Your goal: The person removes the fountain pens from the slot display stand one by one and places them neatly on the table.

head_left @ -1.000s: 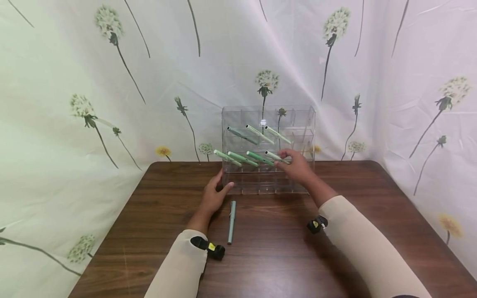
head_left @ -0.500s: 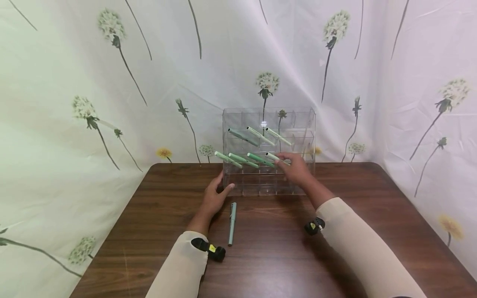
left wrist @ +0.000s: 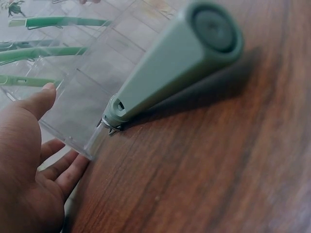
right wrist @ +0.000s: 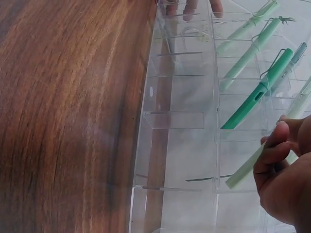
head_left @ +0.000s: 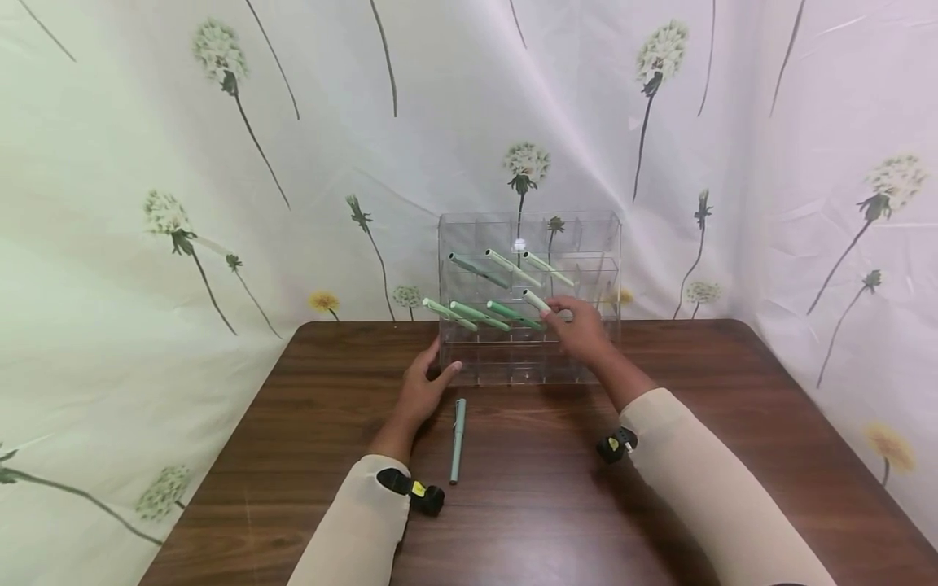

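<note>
A clear pen rack (head_left: 529, 352) stands upright at the back of the table, with slanted green pens in two of its rows. At its lower left edge my left hand (head_left: 423, 386) holds the side, thumb in front and fingers along the outer wall (left wrist: 68, 167). My right hand (head_left: 582, 330) pinches a pale green pen (head_left: 536, 300) between thumb and fingers, in front of the row with the dark green pen (head_left: 513, 312). In the right wrist view, the lower end of the pale pen (right wrist: 240, 177) sticks out below the fingers.
A grey-green pen (head_left: 458, 443) lies on the wooden table (head_left: 528, 505) in front of the rack, right of the left forearm. Pens fill several slots, including a dark grey-green pen (head_left: 476, 269) in the upper row. A flower-patterned curtain (head_left: 330, 122) hangs close behind.
The right hand has taken hold of the pale green pen and raised its cap end slightly relative to the neighbouring pens. The left hand stays at the rack's edge.
</note>
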Tool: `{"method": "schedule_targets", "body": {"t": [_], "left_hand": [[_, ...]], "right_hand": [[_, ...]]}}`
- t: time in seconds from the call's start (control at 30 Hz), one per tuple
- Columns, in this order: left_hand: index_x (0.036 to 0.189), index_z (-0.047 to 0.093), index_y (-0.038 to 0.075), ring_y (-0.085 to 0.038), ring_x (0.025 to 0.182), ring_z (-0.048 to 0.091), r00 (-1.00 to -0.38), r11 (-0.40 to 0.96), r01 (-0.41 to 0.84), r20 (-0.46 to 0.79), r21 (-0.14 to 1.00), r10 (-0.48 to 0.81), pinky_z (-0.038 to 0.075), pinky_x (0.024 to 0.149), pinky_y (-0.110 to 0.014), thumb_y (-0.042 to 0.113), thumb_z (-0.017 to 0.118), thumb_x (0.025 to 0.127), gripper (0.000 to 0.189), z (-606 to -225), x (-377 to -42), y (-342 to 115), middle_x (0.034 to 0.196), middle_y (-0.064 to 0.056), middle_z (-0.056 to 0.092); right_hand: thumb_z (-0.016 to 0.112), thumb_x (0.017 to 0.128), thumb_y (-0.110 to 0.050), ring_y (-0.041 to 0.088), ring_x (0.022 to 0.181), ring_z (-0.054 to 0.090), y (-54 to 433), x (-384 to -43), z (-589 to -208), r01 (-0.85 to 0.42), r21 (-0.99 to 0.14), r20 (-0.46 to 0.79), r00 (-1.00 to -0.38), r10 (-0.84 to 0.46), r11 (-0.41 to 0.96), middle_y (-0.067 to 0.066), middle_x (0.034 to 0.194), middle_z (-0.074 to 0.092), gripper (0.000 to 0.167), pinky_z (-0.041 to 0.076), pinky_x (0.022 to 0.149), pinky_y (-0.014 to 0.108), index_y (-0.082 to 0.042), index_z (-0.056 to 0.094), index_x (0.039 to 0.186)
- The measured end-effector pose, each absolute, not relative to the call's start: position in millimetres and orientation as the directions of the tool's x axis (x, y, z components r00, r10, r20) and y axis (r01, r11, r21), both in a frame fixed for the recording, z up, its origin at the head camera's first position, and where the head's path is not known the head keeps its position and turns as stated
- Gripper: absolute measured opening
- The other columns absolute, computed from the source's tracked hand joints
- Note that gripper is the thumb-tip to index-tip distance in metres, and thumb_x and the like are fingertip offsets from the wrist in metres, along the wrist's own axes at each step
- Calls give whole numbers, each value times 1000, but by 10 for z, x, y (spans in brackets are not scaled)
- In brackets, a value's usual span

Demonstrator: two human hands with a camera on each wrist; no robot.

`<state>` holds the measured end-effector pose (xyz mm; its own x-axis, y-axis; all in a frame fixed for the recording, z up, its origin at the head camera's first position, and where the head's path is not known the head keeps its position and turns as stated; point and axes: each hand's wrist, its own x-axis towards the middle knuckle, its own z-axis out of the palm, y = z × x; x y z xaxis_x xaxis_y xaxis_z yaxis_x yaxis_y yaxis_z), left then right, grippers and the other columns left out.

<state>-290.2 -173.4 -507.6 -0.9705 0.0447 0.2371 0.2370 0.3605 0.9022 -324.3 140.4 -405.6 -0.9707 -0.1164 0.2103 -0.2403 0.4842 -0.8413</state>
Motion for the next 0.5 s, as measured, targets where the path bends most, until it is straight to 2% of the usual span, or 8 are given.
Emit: {"method": "schedule_targets", "body": {"t": [0.2, 0.33, 0.5], "left_hand": [[173, 34, 27, -41, 159, 43, -971, 366, 236, 234, 900, 50, 35, 130, -61, 36, 74, 107, 78, -5094, -2913, -1732, 169, -19, 47], [173, 35, 24, -43, 154, 48, -964, 359, 262, 262, 896, 49, 38, 127, -62, 32, 74, 107, 77, -5101, -2920, -1728, 166, -23, 50], [173, 35, 23, -43, 154, 48, -963, 358, 267, 266, 895, 53, 38, 127, -62, 32, 75, 106, 78, -5107, -2926, -1724, 166, -23, 48]], "right_hand": [[68, 111, -21, 14, 56, 57, 1425, -3238, -3987, -224, -874, 209, -974, -83, 431, 18, 121, 69, 30, 51, 51, 28, -13, 74, 139], [68, 110, -20, 15, 58, 60, 1455, -3231, -3904, -254, -875, 246, -966, -74, 413, 18, 123, 66, 31, 51, 53, 28, -11, 73, 139], [68, 110, -16, 12, 71, 69, 1487, -3216, -3821, -289, -888, 282, -957, -73, 358, 23, 118, 68, 32, 57, 60, 28, -6, 72, 140]]}}
